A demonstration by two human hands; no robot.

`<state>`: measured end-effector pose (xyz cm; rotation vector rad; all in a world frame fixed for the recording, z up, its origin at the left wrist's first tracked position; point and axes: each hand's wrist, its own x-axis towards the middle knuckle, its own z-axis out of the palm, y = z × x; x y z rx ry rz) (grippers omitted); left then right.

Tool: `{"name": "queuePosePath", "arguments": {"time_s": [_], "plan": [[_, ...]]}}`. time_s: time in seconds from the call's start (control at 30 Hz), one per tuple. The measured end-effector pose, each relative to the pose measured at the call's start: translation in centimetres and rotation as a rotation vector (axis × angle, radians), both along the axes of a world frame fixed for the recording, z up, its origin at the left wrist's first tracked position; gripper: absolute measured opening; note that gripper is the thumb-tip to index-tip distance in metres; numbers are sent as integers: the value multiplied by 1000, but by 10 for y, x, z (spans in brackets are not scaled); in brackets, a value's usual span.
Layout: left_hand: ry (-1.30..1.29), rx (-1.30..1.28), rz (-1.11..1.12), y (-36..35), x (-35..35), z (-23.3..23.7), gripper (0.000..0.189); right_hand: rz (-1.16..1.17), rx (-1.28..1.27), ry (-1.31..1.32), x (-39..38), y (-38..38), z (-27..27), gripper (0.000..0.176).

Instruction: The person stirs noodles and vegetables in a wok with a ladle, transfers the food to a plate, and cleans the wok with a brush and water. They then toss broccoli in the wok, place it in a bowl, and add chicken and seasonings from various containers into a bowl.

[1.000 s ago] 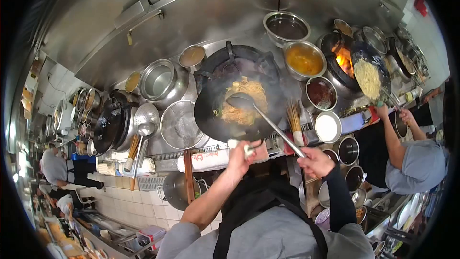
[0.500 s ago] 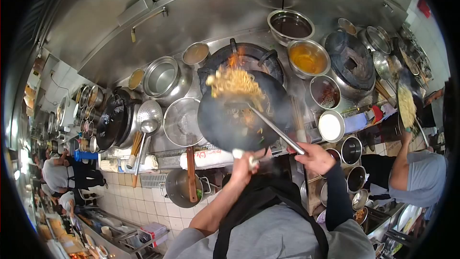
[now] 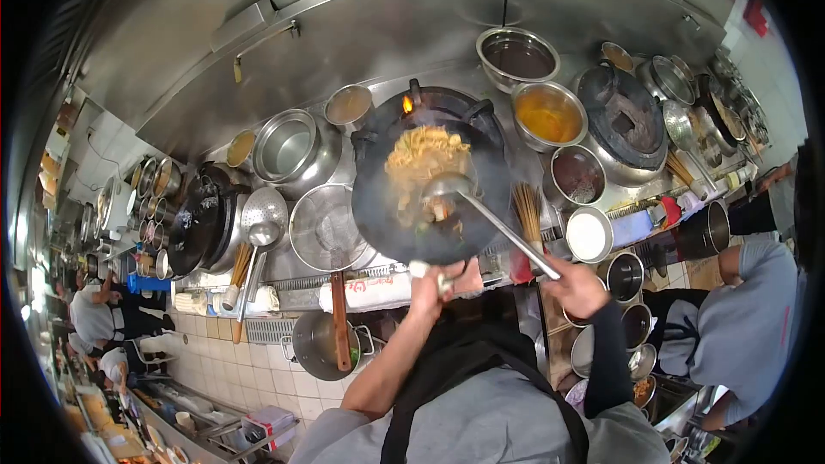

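Observation:
A dark wok [image 3: 378, 222] sits over the burner, a small flame showing at its far edge. Noodles [image 3: 425, 153] lie on the wok's far side, with steam above them and a few loose bits nearer the middle. My left hand [image 3: 427, 294] is closed round the wok's near handle, with a white cloth [image 3: 421, 270] under the fingers. In my right hand [image 3: 577, 290] is the long metal handle of a ladle [image 3: 449, 186]. The ladle's bowl is inside the wok, just on the near side of the noodles.
Bowls of dark liquid [image 3: 517, 58], orange liquid [image 3: 550, 116] and white contents [image 3: 589, 236] stand to the right. Left are a strainer [image 3: 325, 232], a perforated skimmer [image 3: 263, 210] and a metal pot [image 3: 288, 146]. A co-worker [image 3: 746, 326] stands at the right.
The noodles, tossed up over the wok before, are now down in it. The wok has shifted away from me onto the burner, and the flame is smaller. The right co-worker has turned away from their wok.

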<state>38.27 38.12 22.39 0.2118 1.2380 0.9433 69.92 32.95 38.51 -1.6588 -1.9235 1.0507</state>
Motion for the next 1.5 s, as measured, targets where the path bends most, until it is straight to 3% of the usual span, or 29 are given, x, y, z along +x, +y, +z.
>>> {"name": "queuePosePath", "arguments": {"time_s": [0.1,0.13,0.2,0.27,0.33,0.4,0.43,0.47,0.53,0.6,0.63,0.67,0.8,0.87,0.9,1.03,1.13,1.2,1.23,1.27,1.33,1.4,1.47,1.5], "plan": [[-42,49,59,51,3,-15,19,104,-203,-88,35,-7,79,55],[-35,67,42,64,3,-21,22,151,-152,-56,47,-7,76,54],[-49,56,17,81,4,-34,26,195,-31,-273,33,10,53,55],[-87,9,-6,91,2,-42,26,110,17,-401,13,35,-21,51],[-134,-55,74,80,4,-7,33,51,75,-415,4,48,-48,50],[-147,-49,34,45,-20,-5,35,60,197,-387,21,43,-22,52],[-126,-4,-118,22,-40,-17,35,61,253,-369,28,36,-3,53],[-105,41,-274,6,-58,-28,35,47,210,-460,32,33,22,55],[-137,30,-289,-12,-70,-23,38,85,121,-545,44,41,32,65],[-188,22,-226,-16,-70,-21,41,131,105,-612,50,67,-33,62],[-226,24,-157,-4,-61,-20,43,-36,120,-596,26,78,-60,61],[-266,32,-87,13,-52,-16,46,-27,284,-608,13,92,-111,64],[-358,49,-126,70,-22,-27,50,-217,186,-280,-90,125,-180,60],[-145,-45,-103,88,-2,-29,49,-170,167,-266,-117,124,-208,67],[-36,-89,-96,94,2,-30,49,-131,173,-305,-117,114,-203,68],[-111,-145,-178,113,-8,-62,31,95,87,-473,-66,75,-160,68],[-94,-119,-127,122,-12,-94,21,76,100,-301,-34,41,-120,58],[-71,42,71,79,9,-46,16,28,84,-109,-32,15,-64,56],[-114,37,46,61,10,-14,14,6,87,-12,-32,13,-50,54],[-155,25,17,41,11,16,13,106,355,119,-22,12,-57,48],[-189,-51,39,24,9,55,13,-135,-593,426,-9,4,31,36],[-197,-63,111,33,3,73,12,-175,-773,578,5,9,44,26],[-205,-7,128,56,0,69,11,-84,-783,617,12,19,5,19],[-245,27,116,58,-3,21,10,-96,-741,574,4,24,-13,20]]}}
